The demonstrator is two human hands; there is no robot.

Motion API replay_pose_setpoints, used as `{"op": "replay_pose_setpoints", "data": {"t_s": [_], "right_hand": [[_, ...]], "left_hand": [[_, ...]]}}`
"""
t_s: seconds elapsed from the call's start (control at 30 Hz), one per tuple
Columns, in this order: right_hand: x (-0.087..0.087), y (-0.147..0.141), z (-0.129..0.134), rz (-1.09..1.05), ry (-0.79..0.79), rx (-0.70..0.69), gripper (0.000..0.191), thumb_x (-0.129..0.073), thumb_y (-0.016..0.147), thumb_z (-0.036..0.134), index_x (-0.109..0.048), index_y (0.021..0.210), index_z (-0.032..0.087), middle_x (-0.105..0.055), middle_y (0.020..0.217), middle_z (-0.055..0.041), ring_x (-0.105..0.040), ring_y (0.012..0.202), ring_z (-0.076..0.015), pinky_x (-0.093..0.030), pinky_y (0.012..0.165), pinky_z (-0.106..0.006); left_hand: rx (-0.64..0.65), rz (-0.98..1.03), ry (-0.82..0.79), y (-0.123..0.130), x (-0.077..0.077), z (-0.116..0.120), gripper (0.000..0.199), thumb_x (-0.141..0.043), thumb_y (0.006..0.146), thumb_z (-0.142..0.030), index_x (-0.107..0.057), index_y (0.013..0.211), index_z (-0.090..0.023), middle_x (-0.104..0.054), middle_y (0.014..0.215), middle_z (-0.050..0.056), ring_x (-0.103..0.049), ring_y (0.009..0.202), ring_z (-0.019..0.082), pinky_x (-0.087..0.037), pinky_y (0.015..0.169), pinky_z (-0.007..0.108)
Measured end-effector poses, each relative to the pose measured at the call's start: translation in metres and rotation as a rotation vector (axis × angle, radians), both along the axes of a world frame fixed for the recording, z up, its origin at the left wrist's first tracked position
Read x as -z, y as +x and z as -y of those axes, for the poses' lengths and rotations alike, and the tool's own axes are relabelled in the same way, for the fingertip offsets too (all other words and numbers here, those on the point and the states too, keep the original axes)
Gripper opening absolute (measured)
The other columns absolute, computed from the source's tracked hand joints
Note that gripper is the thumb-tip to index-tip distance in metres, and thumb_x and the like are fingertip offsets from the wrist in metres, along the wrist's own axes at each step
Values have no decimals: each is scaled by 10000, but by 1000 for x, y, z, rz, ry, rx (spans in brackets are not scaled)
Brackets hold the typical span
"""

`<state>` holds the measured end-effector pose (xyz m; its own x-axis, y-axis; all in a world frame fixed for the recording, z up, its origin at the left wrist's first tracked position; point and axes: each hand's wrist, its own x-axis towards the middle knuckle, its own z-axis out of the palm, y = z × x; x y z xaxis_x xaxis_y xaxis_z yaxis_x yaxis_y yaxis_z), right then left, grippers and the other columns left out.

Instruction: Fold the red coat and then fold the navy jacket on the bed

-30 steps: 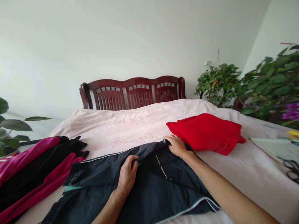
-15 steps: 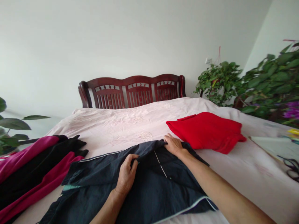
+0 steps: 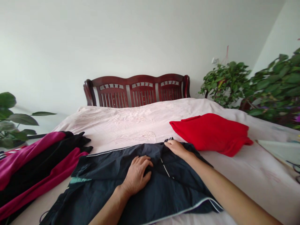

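A dark navy garment [image 3: 140,200] with white piping and a patch of teal at its left lies across the front of the bed. Whether it is a jacket or trousers I cannot tell. My left hand [image 3: 138,175] rests on the middle of its cloth, fingers apart and slightly bent. At the garment's far edge, my right hand [image 3: 173,147] is closed on a bunched bit of the cloth, with a white-striped end poking up beyond the fingers. Just right of that hand lies a folded red garment [image 3: 211,132], apart from my fingers.
Pink and black clothes [image 3: 44,165] are heaped at the left. A pale pink sheet [image 3: 122,125] covers the bed, with a dark red wooden backrest [image 3: 140,90] behind. Leafy plants [image 3: 227,82] stand on both sides. Dark-rimmed glasses [image 3: 295,168] are partly visible at the right edge.
My left hand has let go of its pinch, moved right and spread its fingers on the navy cloth. My right hand keeps its hold at the far edge. The view has turned slightly left.
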<state>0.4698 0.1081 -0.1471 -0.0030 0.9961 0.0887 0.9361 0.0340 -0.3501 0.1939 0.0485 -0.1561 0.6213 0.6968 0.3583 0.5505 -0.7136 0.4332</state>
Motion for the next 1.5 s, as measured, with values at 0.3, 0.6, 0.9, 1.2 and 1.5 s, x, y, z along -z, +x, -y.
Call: {"op": "replay_pose_setpoints", "data": {"t_s": [0.3, 0.6, 0.9, 1.2, 1.5], "right_hand": [[-25, -29, 3, 186, 141, 61, 253, -455, 928, 175, -703, 977, 184, -696, 1093, -177, -612, 1081, -311, -395, 918, -419], [-15, -130, 61, 115, 53, -469, 572, -430, 981, 421, -423, 1501, 182, -400, 1562, -106, -315, 1457, -299, -271, 1186, -473], [2, -117, 84, 211, -66, -495, 571, -443, 984, 452, -340, 1534, 339, -246, 1633, -30, -159, 1509, -305, -206, 1200, -524], [1, -129, 97, 253, -96, -366, 585, -423, 975, 386, -335, 1544, 278, -226, 1636, -56, -172, 1507, -302, -197, 1198, -524], [14, -120, 135, 265, -5, -243, 576, -316, 1008, 462, -342, 1543, 250, -257, 1625, -84, -260, 1485, -283, -224, 1189, -509]], "left_hand": [[146, 72, -191, -6, -3, 0, 407, -552, 923, -372, -585, 1325, -318, -541, 1471, 47, -423, 1412, 273, -256, 1190, 537], [-481, 275, -108, -75, -13, -35, 392, -360, 976, -292, -644, 1231, -203, -710, 1205, 97, -640, 1155, 230, -452, 1039, 396], [-588, -321, -103, -192, 6, -53, 536, -483, 949, -432, -487, 1458, -261, -371, 1591, 116, -255, 1493, 331, -193, 1192, 499], [-529, -521, -69, -208, 0, -19, 544, -418, 974, -442, -433, 1494, -282, -373, 1588, 116, -277, 1488, 307, -186, 1194, 511], [-649, -230, -161, -264, 28, 35, 643, -470, 911, -474, -426, 1501, -224, -382, 1580, 140, -373, 1442, 326, -316, 1162, 492]]}}
